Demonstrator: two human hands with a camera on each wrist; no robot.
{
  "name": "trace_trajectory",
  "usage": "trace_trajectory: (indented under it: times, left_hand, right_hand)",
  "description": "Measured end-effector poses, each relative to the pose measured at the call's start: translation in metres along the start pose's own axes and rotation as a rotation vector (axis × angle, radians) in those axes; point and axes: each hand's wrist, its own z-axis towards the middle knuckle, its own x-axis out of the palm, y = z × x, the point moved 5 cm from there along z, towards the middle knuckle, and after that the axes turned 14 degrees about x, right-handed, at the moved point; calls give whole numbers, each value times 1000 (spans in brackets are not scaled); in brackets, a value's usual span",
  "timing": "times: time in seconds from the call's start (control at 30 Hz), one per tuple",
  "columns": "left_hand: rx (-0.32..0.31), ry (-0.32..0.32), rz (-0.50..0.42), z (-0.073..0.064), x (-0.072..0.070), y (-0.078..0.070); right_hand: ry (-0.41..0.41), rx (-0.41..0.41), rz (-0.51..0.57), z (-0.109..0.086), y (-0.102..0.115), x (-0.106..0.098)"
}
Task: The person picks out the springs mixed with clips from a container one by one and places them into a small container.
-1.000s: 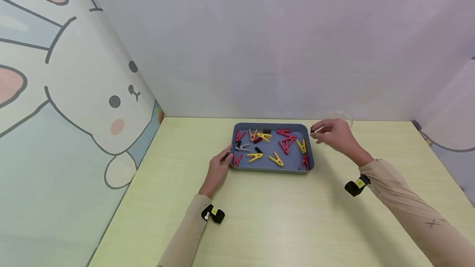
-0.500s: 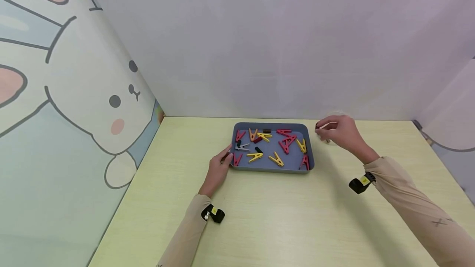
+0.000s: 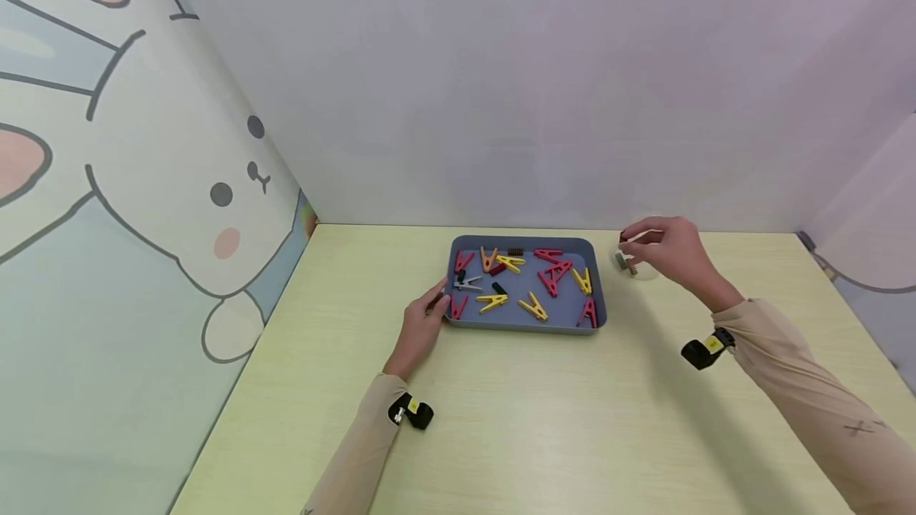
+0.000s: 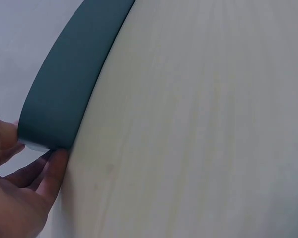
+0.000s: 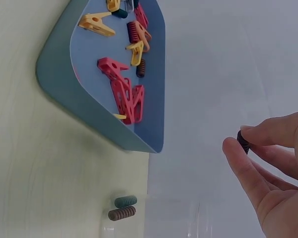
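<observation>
Right hand had shifted farther from the blue-grey rectangular tray, pinching a small dark ribbed cylinder near the clear plastic container — long axis steeply slanted in right-wrist view, ends partly hidden. Left hand gripped the tray's left end. Yellow label on right wrist camera — illegible.

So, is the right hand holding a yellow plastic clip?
No, the right hand pinches a small, dark, ridged cylinder, clearly seen in its wrist view.
</observation>
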Motion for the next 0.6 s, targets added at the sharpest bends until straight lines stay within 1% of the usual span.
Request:
trace_trajectory:
  times: [0.33,0.6]
  left_hand:
    - [1,-1,0,0,1,3]
    - [10,-9,-5,1,1,2]
  right_hand:
    - [-3,-4,2,1,-3,-8]
    - [-21,46,8,8,-5,-15]
